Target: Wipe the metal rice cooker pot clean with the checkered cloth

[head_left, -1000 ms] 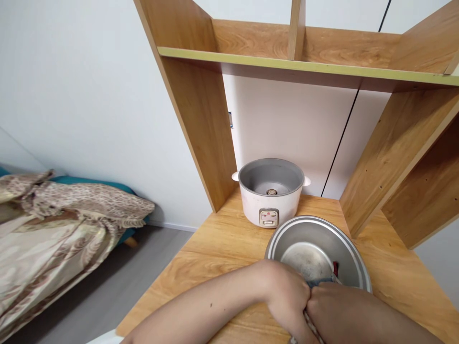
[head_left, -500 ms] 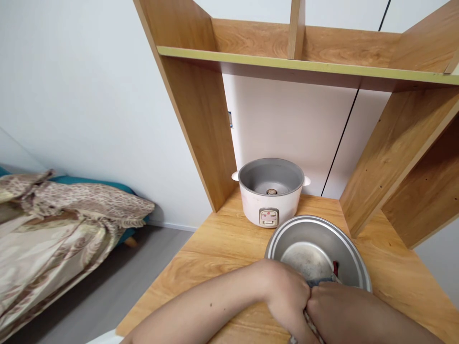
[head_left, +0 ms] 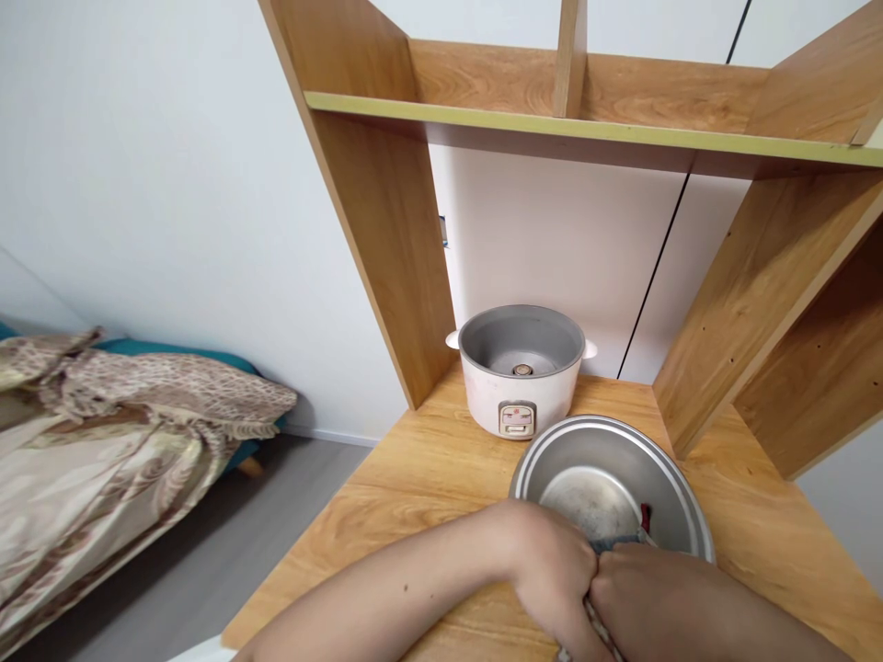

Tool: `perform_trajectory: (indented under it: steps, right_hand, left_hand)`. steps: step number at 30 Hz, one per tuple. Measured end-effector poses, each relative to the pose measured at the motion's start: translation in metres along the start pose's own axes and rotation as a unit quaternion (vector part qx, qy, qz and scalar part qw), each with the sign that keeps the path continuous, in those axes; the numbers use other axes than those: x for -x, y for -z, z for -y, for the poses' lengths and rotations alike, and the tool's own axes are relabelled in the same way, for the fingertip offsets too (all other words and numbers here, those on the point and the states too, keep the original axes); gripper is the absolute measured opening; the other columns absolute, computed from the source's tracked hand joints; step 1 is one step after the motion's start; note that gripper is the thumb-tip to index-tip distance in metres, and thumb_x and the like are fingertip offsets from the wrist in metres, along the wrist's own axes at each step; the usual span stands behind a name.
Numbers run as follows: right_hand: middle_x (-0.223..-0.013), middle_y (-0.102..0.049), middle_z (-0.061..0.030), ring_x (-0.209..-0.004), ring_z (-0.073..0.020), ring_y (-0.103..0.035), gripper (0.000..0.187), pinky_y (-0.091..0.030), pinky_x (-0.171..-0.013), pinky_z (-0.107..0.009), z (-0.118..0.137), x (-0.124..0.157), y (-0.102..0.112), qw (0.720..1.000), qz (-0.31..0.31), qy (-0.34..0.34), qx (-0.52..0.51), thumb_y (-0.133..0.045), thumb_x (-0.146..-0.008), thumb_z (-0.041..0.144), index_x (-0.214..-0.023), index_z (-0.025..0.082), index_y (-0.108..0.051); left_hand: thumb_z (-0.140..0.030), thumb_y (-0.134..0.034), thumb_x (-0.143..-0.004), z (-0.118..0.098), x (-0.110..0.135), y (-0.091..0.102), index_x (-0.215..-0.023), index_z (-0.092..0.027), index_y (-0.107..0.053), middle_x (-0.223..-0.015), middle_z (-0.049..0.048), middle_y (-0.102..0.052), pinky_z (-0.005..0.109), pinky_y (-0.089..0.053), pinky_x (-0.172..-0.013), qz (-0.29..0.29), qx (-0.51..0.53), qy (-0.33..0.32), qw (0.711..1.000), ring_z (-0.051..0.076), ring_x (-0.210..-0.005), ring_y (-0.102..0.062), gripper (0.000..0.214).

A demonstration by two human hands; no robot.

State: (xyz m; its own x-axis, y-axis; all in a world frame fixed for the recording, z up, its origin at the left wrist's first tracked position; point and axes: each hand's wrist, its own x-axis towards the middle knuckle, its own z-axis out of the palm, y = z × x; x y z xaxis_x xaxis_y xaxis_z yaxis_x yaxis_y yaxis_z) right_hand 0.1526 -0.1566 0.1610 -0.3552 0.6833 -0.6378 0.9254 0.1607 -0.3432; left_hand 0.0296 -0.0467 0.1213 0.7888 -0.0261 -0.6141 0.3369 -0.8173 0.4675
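A wide silver metal inner pot (head_left: 586, 492) rests on the wooden desktop, its near side hidden behind my hands. My left hand (head_left: 556, 561) and my right hand (head_left: 641, 588) meet at that near rim, both closed. Between them shows a patterned cloth (head_left: 603, 628), and a blue-grey piece of it with a red strip (head_left: 646, 518) lies inside the pot. Most of my fingers are out of sight around the cloth. Behind the pot stands a white rice cooker body (head_left: 483, 395), lidless, with its heating plate visible.
A wooden desk (head_left: 372, 506) carries upright side panels (head_left: 386, 248) and a shelf (head_left: 586, 131) above the cooker. White wall panels stand behind. On the left, a bed (head_left: 124, 460) with a patterned cover stands on the grey floor.
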Motion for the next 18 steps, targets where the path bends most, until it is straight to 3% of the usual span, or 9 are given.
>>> perform_trajectory:
  steps: [4,10,15,18]
  right_hand:
    - [-0.133,-0.088,-0.0165,-0.119,-0.041,-0.084,0.047,-0.065,-0.093,-0.045,-0.0014,-0.0023,-0.0003,1.0,0.0,-0.004,0.007,-0.069,-0.091,0.033,-0.132,0.022,-0.09]
    - [-0.138,-0.087,-0.0151,-0.125,-0.0416,-0.083,0.046,-0.065,-0.099,-0.046,0.0027,0.0004,0.0039,1.0,0.01,-0.002,0.001,-0.073,-0.09,0.03,-0.133,0.025,-0.089]
    - [-0.135,-0.087,-0.0146,-0.122,-0.0405,-0.084,0.046,-0.066,-0.097,-0.045,0.0044,0.003,0.0051,1.0,0.004,-0.013,0.002,-0.071,-0.093,0.033,-0.134,0.026,-0.089]
    - [-0.134,-0.088,-0.0143,-0.122,-0.0392,-0.084,0.045,-0.066,-0.096,-0.044,0.0042,0.0018,0.0052,1.0,0.009,-0.02,0.011,-0.07,-0.093,0.034,-0.133,0.025,-0.089]
  left_hand:
    - [-0.066,-0.093,-0.06,0.0017,-0.0011,-0.0022,-0.05,-0.031,-0.049,-0.058,0.0022,-0.068,0.039,-0.06,-0.079,0.0,-0.002,-0.005,1.0,0.03,-0.079,-0.075,0.057]
    - [-0.072,-0.093,-0.058,0.0022,-0.0023,-0.0021,-0.05,-0.031,-0.048,-0.05,-0.0014,-0.055,0.038,-0.054,-0.071,0.002,0.004,-0.013,1.0,0.026,-0.066,-0.065,0.061]
    - [-0.075,-0.092,-0.058,0.0013,-0.0015,-0.0005,-0.05,-0.031,-0.05,-0.055,0.0004,-0.061,0.038,-0.056,-0.075,0.005,0.002,-0.003,1.0,0.027,-0.071,-0.067,0.061]
    - [-0.073,-0.095,-0.058,0.0005,-0.0014,-0.0006,-0.049,-0.03,-0.05,-0.049,-0.0024,-0.055,0.036,-0.054,-0.067,-0.007,0.008,-0.013,1.0,0.024,-0.06,-0.062,0.062]
